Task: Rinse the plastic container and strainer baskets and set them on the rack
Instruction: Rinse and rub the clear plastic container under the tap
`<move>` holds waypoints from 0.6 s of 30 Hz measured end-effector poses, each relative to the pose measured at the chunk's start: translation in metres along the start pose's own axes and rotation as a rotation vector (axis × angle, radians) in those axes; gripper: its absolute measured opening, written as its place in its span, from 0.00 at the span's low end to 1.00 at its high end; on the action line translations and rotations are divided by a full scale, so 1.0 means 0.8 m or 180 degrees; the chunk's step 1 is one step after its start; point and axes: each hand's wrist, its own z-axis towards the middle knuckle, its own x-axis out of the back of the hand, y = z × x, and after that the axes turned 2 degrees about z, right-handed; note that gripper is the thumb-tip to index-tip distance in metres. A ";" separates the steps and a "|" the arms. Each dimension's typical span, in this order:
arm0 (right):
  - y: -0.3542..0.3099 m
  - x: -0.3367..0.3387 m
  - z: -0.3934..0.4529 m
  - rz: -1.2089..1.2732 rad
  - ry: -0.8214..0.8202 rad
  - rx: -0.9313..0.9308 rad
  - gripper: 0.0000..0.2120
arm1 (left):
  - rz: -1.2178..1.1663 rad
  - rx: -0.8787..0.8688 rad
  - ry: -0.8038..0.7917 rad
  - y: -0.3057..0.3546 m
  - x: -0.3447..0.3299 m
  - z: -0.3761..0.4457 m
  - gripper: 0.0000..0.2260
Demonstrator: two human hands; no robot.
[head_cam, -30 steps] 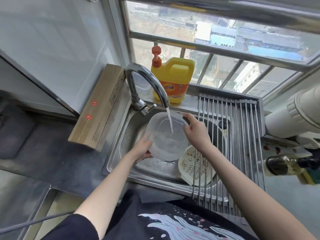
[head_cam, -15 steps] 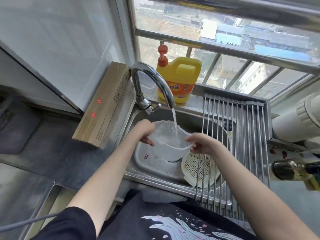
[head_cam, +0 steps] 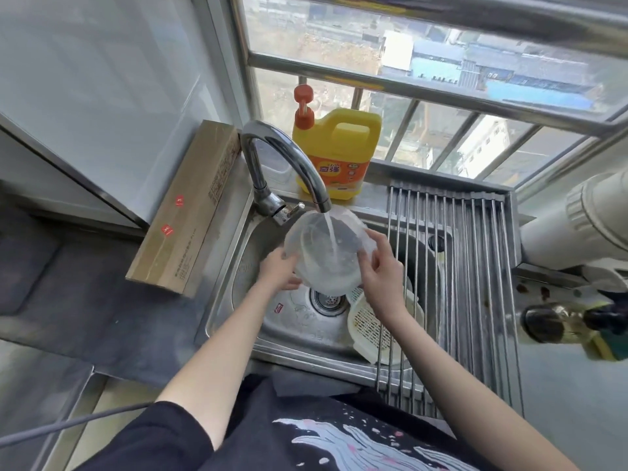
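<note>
A clear plastic container point(head_cam: 326, 253) is tilted under the running faucet point(head_cam: 289, 164), its mouth turned towards me, and water streams into it. My left hand point(head_cam: 277, 271) grips its left side. My right hand point(head_cam: 380, 270) holds its right rim with curled fingers. A cream strainer basket point(head_cam: 370, 331) leans in the sink's right part, partly under the rack and behind my right forearm. The roll-up steel rack point(head_cam: 475, 283) covers the sink's right side.
The steel sink point(head_cam: 299, 321) has its drain below the container. A yellow detergent jug point(head_cam: 336, 154) stands on the sill behind the faucet. A long cardboard box point(head_cam: 187, 209) lies to the left. A white pipe point(head_cam: 584, 226) and a dark bottle point(head_cam: 557, 324) sit on the right.
The container has been tipped from upright so that its mouth faces me, and lifted closer to the spout. My left hand slid from its far rim to its lower left side.
</note>
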 end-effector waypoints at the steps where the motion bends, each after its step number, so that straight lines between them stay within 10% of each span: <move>1: -0.006 0.001 -0.001 -0.0120 0.0031 0.0026 0.13 | -0.0496 0.0362 -0.0322 -0.005 -0.009 -0.001 0.08; 8: -0.032 0.014 0.005 0.0131 -0.0245 -0.1143 0.18 | -0.0470 0.0996 -0.0949 -0.025 -0.035 -0.008 0.14; 13: -0.005 0.005 0.011 0.0441 -0.0804 -0.2385 0.20 | 0.0706 0.0142 0.0485 -0.020 -0.013 -0.015 0.09; 18: 0.015 -0.024 -0.009 0.0607 -0.1661 -0.2850 0.10 | 0.1967 -0.0696 0.0860 0.004 0.029 -0.020 0.14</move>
